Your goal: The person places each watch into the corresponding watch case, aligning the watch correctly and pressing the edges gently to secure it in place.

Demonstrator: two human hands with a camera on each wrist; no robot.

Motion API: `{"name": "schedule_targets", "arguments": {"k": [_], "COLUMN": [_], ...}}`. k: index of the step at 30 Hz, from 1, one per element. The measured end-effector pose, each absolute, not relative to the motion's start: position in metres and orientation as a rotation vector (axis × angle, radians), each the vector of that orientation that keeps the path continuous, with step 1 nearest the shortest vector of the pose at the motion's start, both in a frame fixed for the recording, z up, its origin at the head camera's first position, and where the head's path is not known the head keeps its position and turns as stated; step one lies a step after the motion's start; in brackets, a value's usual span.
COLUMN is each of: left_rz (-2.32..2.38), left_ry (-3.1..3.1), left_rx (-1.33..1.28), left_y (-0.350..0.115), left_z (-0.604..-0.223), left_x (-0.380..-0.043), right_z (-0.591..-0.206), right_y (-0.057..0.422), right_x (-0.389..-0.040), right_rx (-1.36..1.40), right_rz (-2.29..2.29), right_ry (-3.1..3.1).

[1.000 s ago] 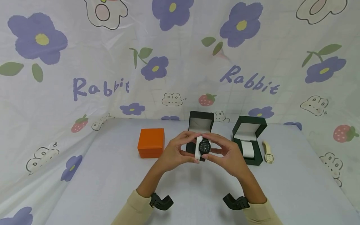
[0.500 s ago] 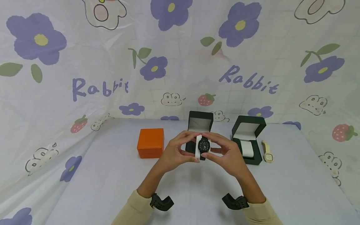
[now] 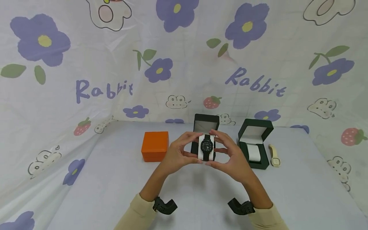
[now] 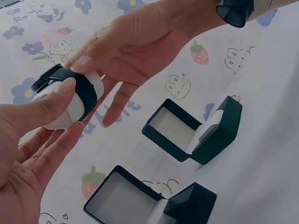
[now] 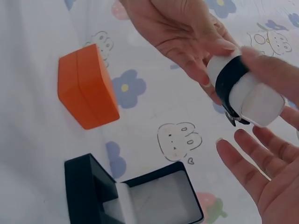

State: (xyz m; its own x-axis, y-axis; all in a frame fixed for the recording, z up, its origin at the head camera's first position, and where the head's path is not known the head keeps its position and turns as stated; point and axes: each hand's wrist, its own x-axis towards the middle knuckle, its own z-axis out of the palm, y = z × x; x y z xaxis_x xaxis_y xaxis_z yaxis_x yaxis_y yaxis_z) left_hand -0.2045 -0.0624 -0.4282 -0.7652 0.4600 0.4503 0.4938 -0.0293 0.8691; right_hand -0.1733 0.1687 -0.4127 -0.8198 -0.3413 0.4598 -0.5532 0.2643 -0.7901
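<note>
A black wristwatch [image 3: 206, 146] is strapped round a white watch cushion [image 3: 200, 150], raised above the table with its dial facing up toward the head camera. My left hand [image 3: 179, 155] holds the cushion's left side between thumb and fingers. From the other side my right hand [image 3: 233, 158] pinches it, thumb low and index finger high. The left wrist view shows the black strap [image 4: 85, 95] and its buckle from beneath. Behind the hands stands a black watch box [image 3: 206, 123], lid up; the hands partly cover it. In the right wrist view, the inside of this box [image 5: 105, 186] holds no cushion.
An orange box [image 3: 155, 145], lid closed, sits to the left. On the right stands a dark green watch box [image 3: 263, 163], lid raised, with a white cushion [image 3: 253, 152] inside. A gold watch [image 3: 275, 159] lies beside it. A patterned cloth [image 3: 184, 73] hangs behind the table.
The watch and cushion have turned, so white cushion now shows on both sides of the dial instead of mostly its left. My right fingers have shifted to the cushion's right edge.
</note>
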Motion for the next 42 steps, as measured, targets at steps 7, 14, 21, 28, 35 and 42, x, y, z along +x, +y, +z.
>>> {"name": "schedule_targets", "arguments": {"k": [7, 14, 21, 28, 35, 42], "left_rz": [-1.971, -1.993, -1.977, -1.976, -1.964, -1.973], "left_ry": [-2.184, -2.175, -2.183, -2.19, -2.188, -2.193], "left_rx": [-1.066, -1.092, -1.098, -1.108, -1.114, -1.105], "left_y": [-0.0647, -0.0642, -0.0642, -0.0636, -0.0619, -0.0631], "left_z": [-0.426, -0.4269, -0.4298, -0.4314, -0.4341, -0.4343], "left_x": [-0.2049, -0.2034, -0.2051, -0.2054, -0.2053, -0.2092], "right_z": [-0.4144, -0.4171, -0.4159, -0.4152, -0.4166, -0.4172], "right_y": [0.1675, 0.1692, 0.1697, 0.1687, 0.1721, 0.1735], "right_x": [-0.1718, -0.1727, -0.1733, -0.1749, -0.1761, -0.1779], "right_rx": [0.827, 0.86, 0.856, 0.867, 0.893, 0.908], "right_rz": [1.522, 1.553, 1.467, 1.382, 1.336, 1.368], "right_ry": [-2.375, -2.342, -2.373, -2.388, -2.382, -2.389]}}
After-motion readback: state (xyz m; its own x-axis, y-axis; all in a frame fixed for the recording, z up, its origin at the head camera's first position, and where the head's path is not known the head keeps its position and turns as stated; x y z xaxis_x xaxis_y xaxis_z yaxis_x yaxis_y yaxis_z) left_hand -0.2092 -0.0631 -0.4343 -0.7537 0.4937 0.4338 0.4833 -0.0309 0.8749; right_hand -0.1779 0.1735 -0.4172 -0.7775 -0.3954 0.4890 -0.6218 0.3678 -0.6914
